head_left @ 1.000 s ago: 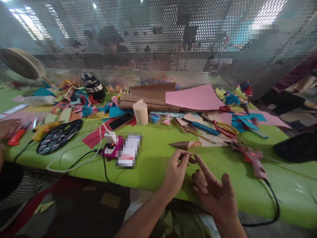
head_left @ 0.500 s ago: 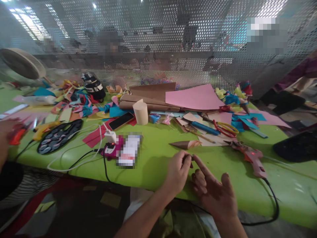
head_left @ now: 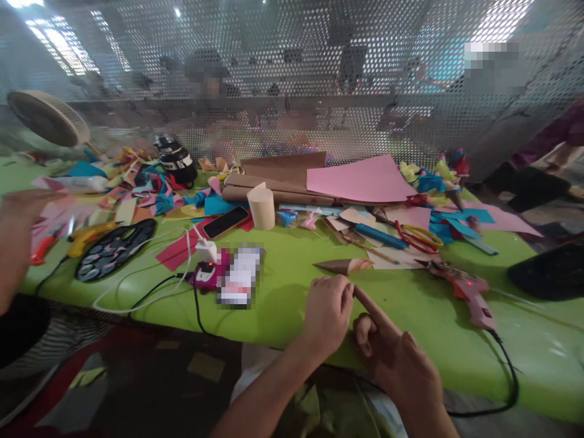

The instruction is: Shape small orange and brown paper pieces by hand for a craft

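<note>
Cone (head_left: 342,266), brown, lies on the green table (head_left: 283,267) just beyond the left hand (head_left: 327,313), its fingers curled in, can't tell around what; and the right hand (head_left: 401,359) points its index finger right up to them, other fingers bent, any grip unclear.
</note>
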